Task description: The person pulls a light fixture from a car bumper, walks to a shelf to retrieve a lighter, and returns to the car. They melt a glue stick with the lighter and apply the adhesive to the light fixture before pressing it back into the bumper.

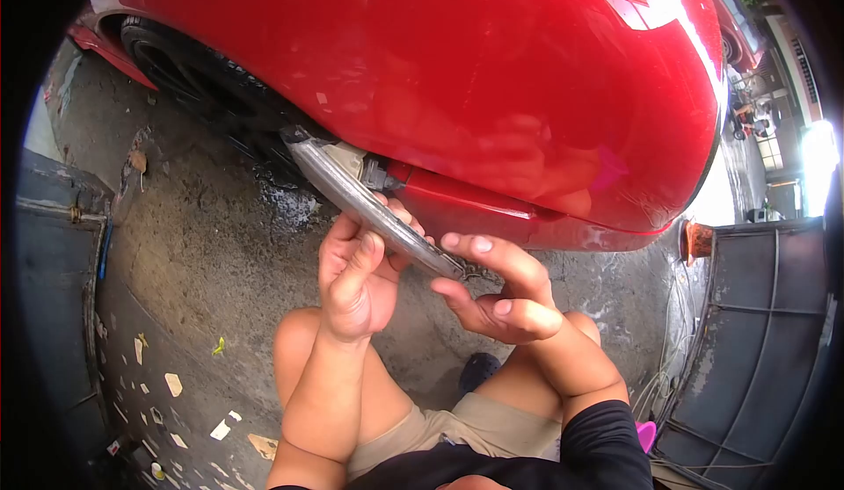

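A long, curved, silver-grey strip (356,198), like a piece of car trim or a lamp cover, slants in front of the red car body. My left hand (359,279) grips it near its middle, thumb on the near face and fingers behind. Close to the strip's lower end, my right hand (505,292) has its thumb and fingers spread apart. Past the strip's upper part, a pale plastic part (347,158) and a grey connector-like piece (378,176) show at the car's edge. My left fingertips are partly hidden behind the strip.
The red car (492,94) fills the far side, with a black wheel (189,77) at left. Wet, rough concrete (202,253) lies below, scattered with paper scraps (173,384). Grey metal gates (756,314) stand at both sides. A pink object (646,437) is by my right elbow.
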The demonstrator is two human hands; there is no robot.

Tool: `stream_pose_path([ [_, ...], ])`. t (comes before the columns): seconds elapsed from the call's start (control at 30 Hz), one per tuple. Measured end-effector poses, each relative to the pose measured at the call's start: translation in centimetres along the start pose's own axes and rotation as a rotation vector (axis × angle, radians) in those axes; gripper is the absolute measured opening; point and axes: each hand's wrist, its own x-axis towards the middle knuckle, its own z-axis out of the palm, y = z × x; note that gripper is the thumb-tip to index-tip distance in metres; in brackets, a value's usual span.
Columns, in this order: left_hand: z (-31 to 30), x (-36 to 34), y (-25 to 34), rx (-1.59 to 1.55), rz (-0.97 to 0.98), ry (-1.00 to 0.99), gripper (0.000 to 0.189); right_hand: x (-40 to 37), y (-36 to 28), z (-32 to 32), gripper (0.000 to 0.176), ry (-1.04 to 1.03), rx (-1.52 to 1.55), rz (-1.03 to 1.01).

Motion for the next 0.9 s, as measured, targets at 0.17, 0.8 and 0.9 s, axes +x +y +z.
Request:
stream_pose_path([
  [0.17, 0.3, -0.2, -0.1, 0.0, -0.007, 0.005, 0.043, -0.1, -0.8, 0.8, 0.075, 0.177, 0.134, 0.143],
  [0.8, 0.4, 0.0, -0.4, 0.006, 0.033, -0.012, 0.043, -0.1, -0.2, 0.5, 0.069, 0.121, -0.03, -0.017],
  [0.9, 0.4, -0.1, -0.4, 0.014, 0.034, -0.002, 0.044, -0.3, -0.1, 0.9, 0.063, 0.132, 0.03, 0.022],
])
